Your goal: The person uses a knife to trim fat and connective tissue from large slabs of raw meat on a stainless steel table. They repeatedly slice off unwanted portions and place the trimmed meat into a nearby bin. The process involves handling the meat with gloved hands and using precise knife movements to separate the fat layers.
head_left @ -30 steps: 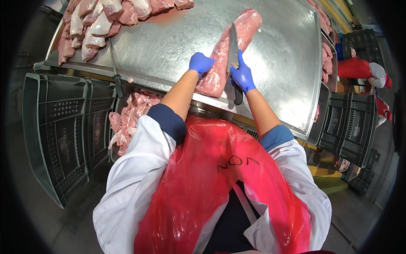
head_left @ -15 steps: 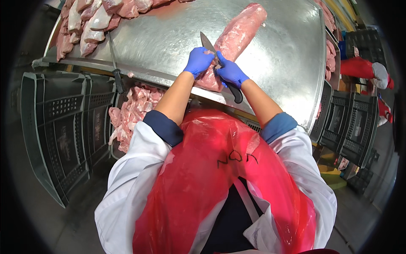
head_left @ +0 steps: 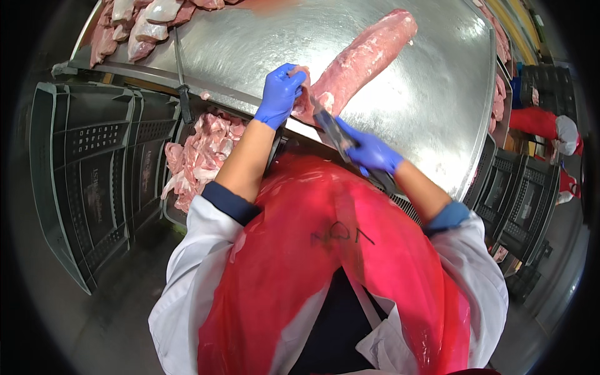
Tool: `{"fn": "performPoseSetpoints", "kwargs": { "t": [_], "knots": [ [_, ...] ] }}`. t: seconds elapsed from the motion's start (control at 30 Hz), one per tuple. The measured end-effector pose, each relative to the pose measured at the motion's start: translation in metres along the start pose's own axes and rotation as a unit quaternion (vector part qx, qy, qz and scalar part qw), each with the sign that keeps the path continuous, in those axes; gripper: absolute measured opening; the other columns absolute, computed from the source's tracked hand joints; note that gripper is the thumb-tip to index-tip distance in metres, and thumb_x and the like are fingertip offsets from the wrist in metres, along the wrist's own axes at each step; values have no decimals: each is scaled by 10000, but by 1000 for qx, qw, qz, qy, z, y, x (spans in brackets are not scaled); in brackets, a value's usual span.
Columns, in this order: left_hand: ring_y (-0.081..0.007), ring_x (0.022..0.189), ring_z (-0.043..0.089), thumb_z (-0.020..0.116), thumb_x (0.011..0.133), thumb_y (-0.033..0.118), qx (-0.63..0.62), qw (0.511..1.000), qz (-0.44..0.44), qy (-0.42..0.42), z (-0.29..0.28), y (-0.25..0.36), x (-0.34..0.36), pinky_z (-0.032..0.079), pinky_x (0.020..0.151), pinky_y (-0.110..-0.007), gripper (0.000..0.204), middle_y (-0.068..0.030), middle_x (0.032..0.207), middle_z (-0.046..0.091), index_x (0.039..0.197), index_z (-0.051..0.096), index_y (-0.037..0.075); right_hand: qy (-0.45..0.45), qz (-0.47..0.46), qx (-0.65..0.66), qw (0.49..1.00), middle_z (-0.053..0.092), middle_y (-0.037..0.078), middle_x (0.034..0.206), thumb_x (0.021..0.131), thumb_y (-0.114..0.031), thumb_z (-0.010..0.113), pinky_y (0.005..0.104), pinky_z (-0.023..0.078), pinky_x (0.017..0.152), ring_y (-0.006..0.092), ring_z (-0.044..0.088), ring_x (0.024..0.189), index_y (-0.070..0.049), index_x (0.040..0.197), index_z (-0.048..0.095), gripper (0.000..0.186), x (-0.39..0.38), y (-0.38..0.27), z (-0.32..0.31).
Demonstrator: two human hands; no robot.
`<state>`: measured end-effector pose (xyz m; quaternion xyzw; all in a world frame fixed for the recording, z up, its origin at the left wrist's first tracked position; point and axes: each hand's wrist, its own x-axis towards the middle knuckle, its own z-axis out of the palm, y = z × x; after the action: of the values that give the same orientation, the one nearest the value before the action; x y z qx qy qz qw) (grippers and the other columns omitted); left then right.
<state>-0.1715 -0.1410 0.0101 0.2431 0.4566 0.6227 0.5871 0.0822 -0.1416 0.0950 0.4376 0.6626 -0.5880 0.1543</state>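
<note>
A long pale-pink pork loin (head_left: 369, 57) lies slantwise on the steel table (head_left: 444, 81), its near end at the front edge. My left hand (head_left: 278, 97), in a blue glove, is closed on a flap of meat (head_left: 304, 87) at that near end; whether the flap is still joined to the loin is hard to see. In my right hand (head_left: 374, 151), also blue-gloved, is a knife (head_left: 330, 127). Its handle is mostly hidden by my fingers. The blade is slightly blurred and points up and left, its tip close to the loin's near end.
Meat pieces (head_left: 140, 31) are heaped at the table's far left, beside a sharpening steel (head_left: 183, 94) lying over the edge. Below stands a bin of trimmings (head_left: 209, 147). Dark crates flank me, left (head_left: 94, 181) and right (head_left: 506, 190). A person's red sleeve (head_left: 532, 121) shows far right.
My right hand has drawn the knife back toward me and right, away from the loin. My left hand has moved slightly left with the flap. My view has shifted a little.
</note>
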Motion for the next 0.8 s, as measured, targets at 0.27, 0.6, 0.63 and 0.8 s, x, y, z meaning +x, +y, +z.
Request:
{"fn": "performPoseSetpoints", "kwargs": {
  "t": [0.27, 0.6, 0.63, 0.8],
  "knots": [
    [-122, 848, 653, 675, 917, 68, 9, 994, 93, -62, 4, 35, -53, 535, 716, -256, 324, -54, 994, 655, 1215, 580, -16, 18, -113, -56, 992, 701, 167, 863, 984, -227, 489, 405, 552, 738, 266, 674, 668, -229, 1620, 145, 723, 78, -26, 0],
    [-167, 876, 594, 700, 874, 228, 56, 993, 62, 80, -159, 125, -213, 494, 855, -328, 321, -24, 966, 593, 1106, 567, 50, -128, -101, -17, 986, 653, 88, 740, 943, -138, 521, 317, 547, 630, 151, 585, 516, -259, 1621, 178, 769, -52, 15, -35],
    [-189, 854, 614, 710, 870, 241, 264, 961, -39, 78, -177, 129, -207, 497, 844, -328, 321, -44, 942, 615, 1084, 582, 39, -96, -97, 15, 991, 650, 86, 730, 937, -130, 533, 315, 545, 627, 143, 580, 517, -258, 1619, 189, 775, -55, 21, -38],
    [-393, 1119, 615, 791, 798, 308, 678, 734, 40, 9, -68, 54, -80, 490, 938, -465, 606, -254, 1172, 639, 1252, 587, -38, 130, -94, 188, 969, 593, 51, 678, 929, -70, 543, 287, 507, 534, 120, 544, 517, -273, 1620, 186, 804, -68, 86, -49]
  ]
}}
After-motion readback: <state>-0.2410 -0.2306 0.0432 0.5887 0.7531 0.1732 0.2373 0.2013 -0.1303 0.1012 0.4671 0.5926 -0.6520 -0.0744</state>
